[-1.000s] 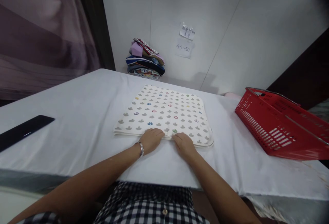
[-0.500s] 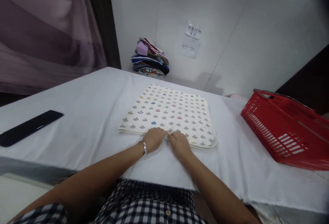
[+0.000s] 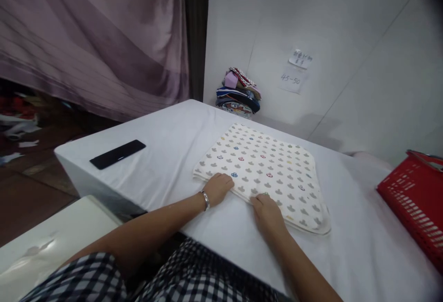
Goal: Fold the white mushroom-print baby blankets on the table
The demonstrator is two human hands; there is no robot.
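Note:
A folded cream cloth (image 3: 263, 163) with a print of small grey and coloured motifs lies flat on the white-covered table. At its near edge, left of the middle, my left hand (image 3: 218, 188) grips the layers with curled fingers; a silver bracelet (image 3: 206, 200) circles that wrist. Further right along the same edge, my right hand (image 3: 268, 212) is closed on the cloth, thumb side toward the other hand. The fingertips of both hands are partly hidden. The cloth's layers show along the near and right edges.
A black phone-like slab (image 3: 117, 154) lies on the table (image 3: 169, 140) at left. At the back, a pile of folded fabrics (image 3: 238, 94) stands by the wall. A red plastic basket (image 3: 415, 196) is at right. A pale stool-like surface (image 3: 58, 242) sits below left.
My hands, close together before, have moved apart along the near edge of the cloth. The view has turned left, so everything sits further right in it.

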